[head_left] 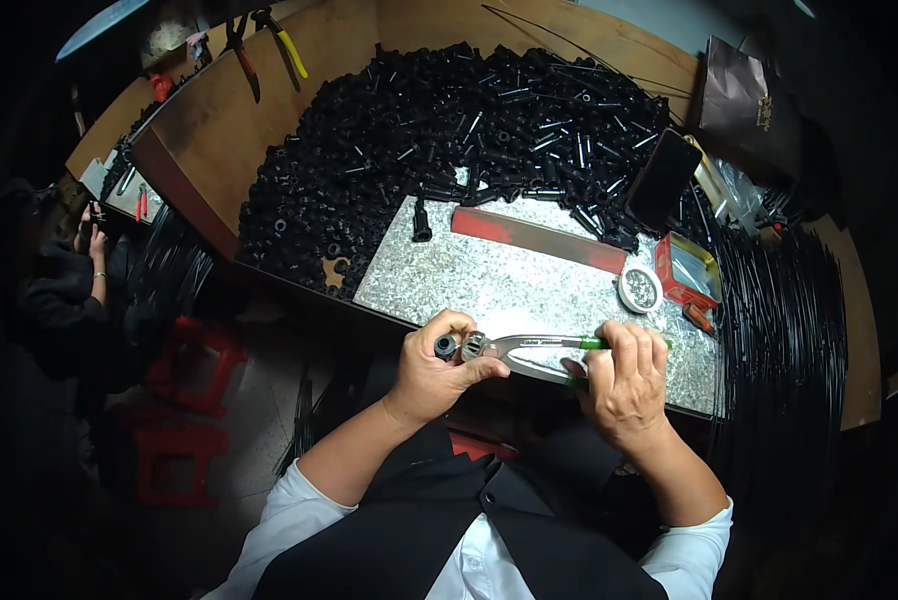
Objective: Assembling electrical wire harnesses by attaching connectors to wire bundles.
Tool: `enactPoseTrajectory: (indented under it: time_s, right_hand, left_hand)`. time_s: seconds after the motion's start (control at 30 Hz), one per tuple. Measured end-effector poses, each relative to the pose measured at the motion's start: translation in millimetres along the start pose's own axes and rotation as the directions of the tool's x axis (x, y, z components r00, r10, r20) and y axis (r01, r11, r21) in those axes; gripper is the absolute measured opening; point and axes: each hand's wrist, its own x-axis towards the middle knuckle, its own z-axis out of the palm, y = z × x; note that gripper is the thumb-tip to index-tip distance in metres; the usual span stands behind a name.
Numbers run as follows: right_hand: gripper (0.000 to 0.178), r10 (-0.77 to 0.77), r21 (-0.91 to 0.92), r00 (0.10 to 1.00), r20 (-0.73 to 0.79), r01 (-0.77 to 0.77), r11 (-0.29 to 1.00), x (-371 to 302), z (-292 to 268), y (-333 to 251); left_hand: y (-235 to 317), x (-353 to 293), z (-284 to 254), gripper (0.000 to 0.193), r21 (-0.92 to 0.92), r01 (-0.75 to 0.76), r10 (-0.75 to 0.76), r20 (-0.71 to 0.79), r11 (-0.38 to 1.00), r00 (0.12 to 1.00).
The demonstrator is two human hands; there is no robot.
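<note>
Pliers [539, 343] with bare metal arms and green-ended handles lie across the front of the worktop, jaws toward the left. My right hand [629, 385] is closed around the green handle ends, which stand somewhat apart. Closed around a small black tubular part [445, 346], my left hand [427, 375] holds it with its round hollow end showing. The plier jaws meet my left hand beside this part, near the thumb tip. Whether the jaws bite on the part cannot be made out, and its rest is hidden by my fingers.
A large heap of black tubular parts [449, 120] covers the back of the speckled worktop [399, 275]. On it lie a red-brown bar [539, 240], a white dish [640, 288], a red box [677, 284] and a phone [663, 178]. Black rods [784, 310] stand right; another person [54, 270] works left.
</note>
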Motion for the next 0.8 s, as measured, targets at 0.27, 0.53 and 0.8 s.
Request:
enactPoseTrajectory:
  time_s: [0.27,0.53,0.8]
  right_hand:
    - [0.029,0.065,0.515,0.96,0.272,-0.203,0.833,-24,-2,-14]
    - [0.041,-0.633,0.053,0.388,0.67,-0.875,-0.481,-38,6,-20]
    - [0.029,0.048,0.729,0.949,0.311,-0.271,0.629,-37,5,-18]
  left_hand:
    - [5,-5,-15,0.069,-0.069,0.182,-0.165,0.202,0.981,0.965]
    - [-1,-4,-21,0.066,-0.039,0.045,-0.027,0.377,0.998,0.926]
    - [13,5,-27,0.068,-0.116,0.145,-0.103,0.314,0.983,0.944]
